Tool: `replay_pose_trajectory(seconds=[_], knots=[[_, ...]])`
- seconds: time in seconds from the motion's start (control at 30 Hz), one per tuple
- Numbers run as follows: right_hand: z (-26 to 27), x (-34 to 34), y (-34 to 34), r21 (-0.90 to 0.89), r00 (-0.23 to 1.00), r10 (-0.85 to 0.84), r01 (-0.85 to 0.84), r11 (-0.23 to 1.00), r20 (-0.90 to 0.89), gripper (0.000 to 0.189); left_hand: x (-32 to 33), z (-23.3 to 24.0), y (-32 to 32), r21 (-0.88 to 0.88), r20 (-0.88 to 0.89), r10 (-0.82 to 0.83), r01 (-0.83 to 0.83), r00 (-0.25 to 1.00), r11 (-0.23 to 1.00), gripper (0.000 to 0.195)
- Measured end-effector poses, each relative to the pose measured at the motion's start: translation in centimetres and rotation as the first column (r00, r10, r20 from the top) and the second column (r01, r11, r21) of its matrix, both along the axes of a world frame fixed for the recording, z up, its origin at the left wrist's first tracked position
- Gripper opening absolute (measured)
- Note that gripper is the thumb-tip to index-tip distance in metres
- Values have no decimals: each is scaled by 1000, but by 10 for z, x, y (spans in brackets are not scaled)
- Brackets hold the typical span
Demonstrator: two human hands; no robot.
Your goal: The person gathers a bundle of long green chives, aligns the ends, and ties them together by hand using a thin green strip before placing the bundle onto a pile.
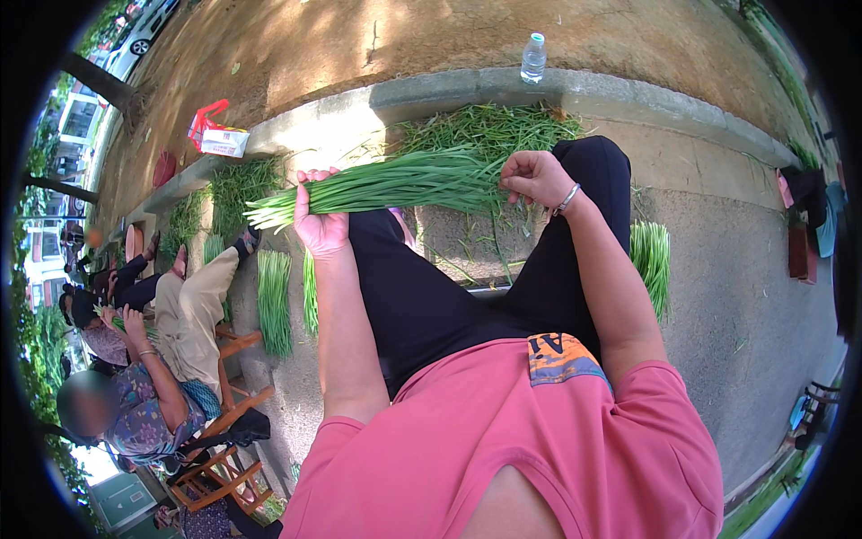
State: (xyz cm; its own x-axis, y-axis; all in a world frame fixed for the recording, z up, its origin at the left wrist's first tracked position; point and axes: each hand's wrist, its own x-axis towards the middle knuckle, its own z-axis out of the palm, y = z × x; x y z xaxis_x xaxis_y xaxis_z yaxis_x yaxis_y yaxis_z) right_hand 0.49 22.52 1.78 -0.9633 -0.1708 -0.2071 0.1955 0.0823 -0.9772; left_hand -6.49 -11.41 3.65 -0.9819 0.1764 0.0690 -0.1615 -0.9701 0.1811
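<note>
My left hand [322, 219] holds a thick bunch of garlic chives [411, 180] by its pale stem ends, palm turned up. The bunch lies sideways above my knees, its green tips pointing right. At those tips is my right hand [535, 176], thumb and fingers drawn together; whether a leaf is pinched between them cannot be made out. A metal bracelet [568, 199] circles the right wrist. Beneath the bunch, loose leaves [465, 242] are scattered between my legs. Beyond it, a heap of loose chive leaves [491, 128] rests against the concrete curb [438, 89].
Neat chive bundles [274, 303] lie on the pavement to my left, another bundle [650, 266] to my right. A water bottle [533, 59] stands on the curb; a white box [225, 143] with a red bag sits farther left. A person [151, 404] sits left on a wooden chair [225, 471], holding chives.
</note>
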Motion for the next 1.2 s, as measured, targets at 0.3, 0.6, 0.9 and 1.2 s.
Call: replay_pose_trajectory(seconds=[0.3, 0.6, 0.9, 1.2], knots=[[-7, 0, 1, 19, 998, -8, 9, 1000, -59, 6, 1, -1, 0, -27, 7, 14, -14, 1000, 1000, 13], [-10, -2, 0, 310, 967, -91, 164, 937, -236, 13, 1, -1, 3, -83, 43, 32, -28, 999, 996, 7], [-34, -17, 9, 151, 826, -525, 556, 817, -203, 15, 0, -1, 4, -51, 45, 19, -17, 999, 999, 9], [-28, -25, 11, 126, 580, -532, 740, 660, -617, 30, 2, 0, 4, -40, 15, 24, -24, 1000, 999, 9]])
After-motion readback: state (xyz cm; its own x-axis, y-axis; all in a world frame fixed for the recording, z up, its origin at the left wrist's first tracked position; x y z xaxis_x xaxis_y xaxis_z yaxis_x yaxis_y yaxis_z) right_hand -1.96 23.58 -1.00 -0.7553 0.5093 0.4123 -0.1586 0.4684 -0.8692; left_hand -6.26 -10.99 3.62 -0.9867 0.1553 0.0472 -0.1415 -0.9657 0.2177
